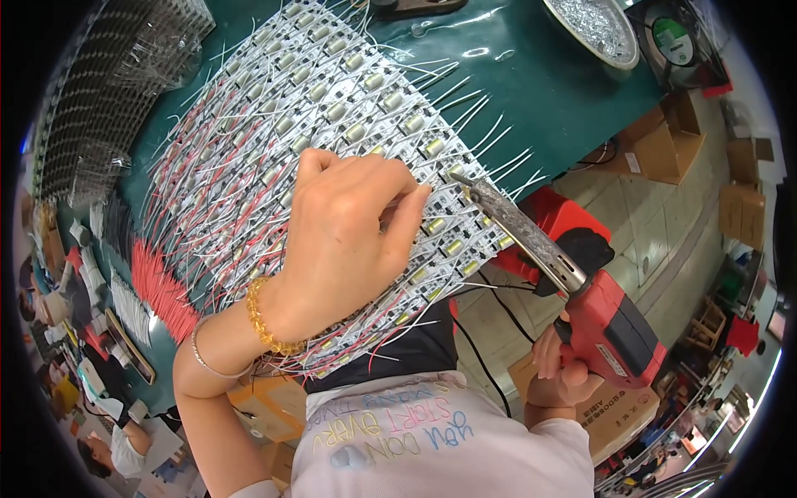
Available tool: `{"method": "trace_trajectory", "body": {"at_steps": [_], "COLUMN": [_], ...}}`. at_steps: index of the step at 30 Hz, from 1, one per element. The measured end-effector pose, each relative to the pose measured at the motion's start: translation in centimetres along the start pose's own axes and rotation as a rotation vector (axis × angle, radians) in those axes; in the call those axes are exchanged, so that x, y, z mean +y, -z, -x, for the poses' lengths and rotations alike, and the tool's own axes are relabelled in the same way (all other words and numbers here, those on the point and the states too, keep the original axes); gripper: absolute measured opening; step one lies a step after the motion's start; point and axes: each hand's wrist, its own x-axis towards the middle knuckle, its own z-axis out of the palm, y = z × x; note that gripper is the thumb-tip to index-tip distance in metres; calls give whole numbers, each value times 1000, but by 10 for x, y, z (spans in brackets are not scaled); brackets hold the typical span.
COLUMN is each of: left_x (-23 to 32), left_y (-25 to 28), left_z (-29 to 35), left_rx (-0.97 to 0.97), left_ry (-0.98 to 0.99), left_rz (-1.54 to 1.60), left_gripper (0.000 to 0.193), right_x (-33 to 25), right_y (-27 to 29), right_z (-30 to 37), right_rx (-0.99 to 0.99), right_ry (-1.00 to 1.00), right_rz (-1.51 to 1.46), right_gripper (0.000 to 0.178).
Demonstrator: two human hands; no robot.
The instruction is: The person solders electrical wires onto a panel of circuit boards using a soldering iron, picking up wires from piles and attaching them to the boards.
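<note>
My right hand (558, 365) is wrapped round the grip of a red and black soldering gun (614, 328). The gun's metal barrel slants up to the left, its tip by the right edge of a large white circuit board panel (332, 112). Rows of small yellowish cylindrical components cover the panel, with many white and red wires sticking out. Over the panel's middle my left hand (353, 220) is closed, thumb and forefinger pinched close to the gun's tip. What the pinch holds, if anything, is too small to make out. The left hand hides part of the board.
The panel rests on a green table mat (531, 83). Red wires (158, 282) and white wires (129, 307) lie in bundles at the left. A shallow bowl (635, 50) and a solder spool (672, 41) are at the far right. A red stool (564, 220) and cardboard box (664, 141) stand below.
</note>
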Motion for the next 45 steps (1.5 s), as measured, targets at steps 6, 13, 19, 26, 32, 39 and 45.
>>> {"method": "trace_trajectory", "body": {"at_steps": [6,13,19,26,32,39,45], "left_x": [-6,4,16,42,12,15,13], "left_y": [-1,4,53,48,-6,-10,-14], "left_z": [4,7,20,17,9,13,12], "left_rx": [102,104,-75,33,-16,25,27], "left_ry": [-36,-73,55,144,-82,-61,-78], "left_rz": [121,33,-163,73,-80,-21,-40], "left_gripper": [8,8,8,8,17,17,18], "right_x": [7,12,8,5,9,20,28], "right_y": [12,30,33,30,34,53,58], "right_z": [-6,-2,-6,-13,-7,4,4], "right_rx": [-101,-138,-191,-229,-224,-136,-131], "right_ry": [132,192,168,140,190,127,130], "right_rz": [11,31,41,-63,-31,-91,-41], "right_gripper": [77,81,80,76,76,81,80]}}
